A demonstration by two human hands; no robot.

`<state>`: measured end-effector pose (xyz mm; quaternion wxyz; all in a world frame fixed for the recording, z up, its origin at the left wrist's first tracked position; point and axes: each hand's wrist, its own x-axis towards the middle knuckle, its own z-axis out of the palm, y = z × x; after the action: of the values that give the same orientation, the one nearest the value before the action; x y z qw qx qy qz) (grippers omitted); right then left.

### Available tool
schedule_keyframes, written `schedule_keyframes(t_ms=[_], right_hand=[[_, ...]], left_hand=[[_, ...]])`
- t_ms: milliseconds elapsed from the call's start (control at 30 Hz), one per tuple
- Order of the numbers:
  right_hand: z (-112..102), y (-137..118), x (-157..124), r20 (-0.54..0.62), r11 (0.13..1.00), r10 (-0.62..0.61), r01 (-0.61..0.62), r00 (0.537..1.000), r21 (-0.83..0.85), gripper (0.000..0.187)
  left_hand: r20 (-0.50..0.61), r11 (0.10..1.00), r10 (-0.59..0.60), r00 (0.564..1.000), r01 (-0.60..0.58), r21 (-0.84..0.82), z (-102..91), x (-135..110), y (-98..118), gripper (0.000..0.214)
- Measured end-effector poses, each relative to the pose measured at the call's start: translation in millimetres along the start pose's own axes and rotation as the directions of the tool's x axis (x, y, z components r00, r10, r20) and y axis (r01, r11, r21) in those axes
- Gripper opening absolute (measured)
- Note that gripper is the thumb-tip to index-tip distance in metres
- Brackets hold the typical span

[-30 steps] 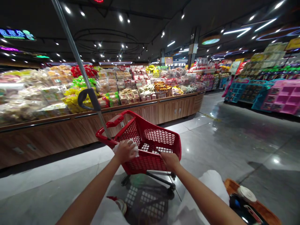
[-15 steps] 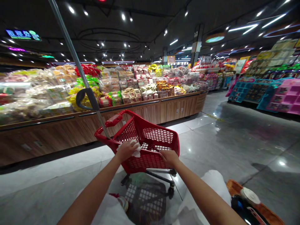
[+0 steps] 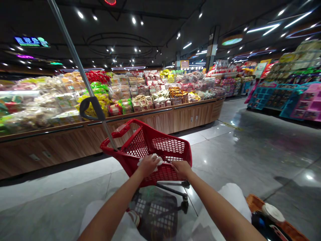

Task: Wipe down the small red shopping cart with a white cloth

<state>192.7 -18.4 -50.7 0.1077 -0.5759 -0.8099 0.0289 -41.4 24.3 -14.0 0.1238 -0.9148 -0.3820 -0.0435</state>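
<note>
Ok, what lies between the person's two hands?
In the head view, only the perforated wall of the red wheeled shopping basket lies between the left hand and right hand.

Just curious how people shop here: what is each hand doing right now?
Left hand: closed, holding a white crumpled tissue against the red plastic shopping cart.
Right hand: closed on the cart's rim.

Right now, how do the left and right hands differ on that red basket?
The left hand covers a white tissue or cloth; the right hand lies directly on the red wheeled basket. The left sits nearer mid-wall, the right nearer the corner. Both are bare, on the near side.
</note>
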Motion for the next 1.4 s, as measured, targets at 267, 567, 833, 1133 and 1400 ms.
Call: schedule_keyframes(t_ms=[267, 567, 833, 1133, 1400], right_hand=[[-0.3, -0.8, 2.8, 0.021, 1.0, 0.0, 0.0, 1.0, -0.013, 0.037], [-3.7, -15.0, -2.6, -0.003, 0.998, -0.028, 0.028, 1.0, 0.058, 0.035], [-3.9, 1.5, 0.4, 0.057, 0.999, -0.037, 0.036, 0.998, 0.008, 0.036], [-1.6, -8.2, 2.6, 0.024, 1.0, -0.023, 0.023, 0.999, 0.001, 0.037], [1.7, 4.4, 0.9, 0.008, 0.994, -0.072, 0.071, 0.997, 0.082, 0.037]], left_hand=[[-0.135, 0.966, -0.114, 0.984, 0.142, 0.218, -26.8, -49.7, -87.3, 0.023], [-0.037, 0.996, 0.022, 0.999, -0.018, 0.092, 22.7, 12.3, 41.7, 0.027], [-0.151, 0.971, 0.048, 0.987, -0.011, 0.237, -6.3, -56.0, -74.4, 0.036], [-0.37, 0.934, -0.233, 0.899, 0.312, 0.172, -2.5, -73.6, -70.2, 0.027], [-0.148, 0.989, -0.027, 0.989, 0.048, 0.137, 15.1, -17.2, 13.6, 0.039]])
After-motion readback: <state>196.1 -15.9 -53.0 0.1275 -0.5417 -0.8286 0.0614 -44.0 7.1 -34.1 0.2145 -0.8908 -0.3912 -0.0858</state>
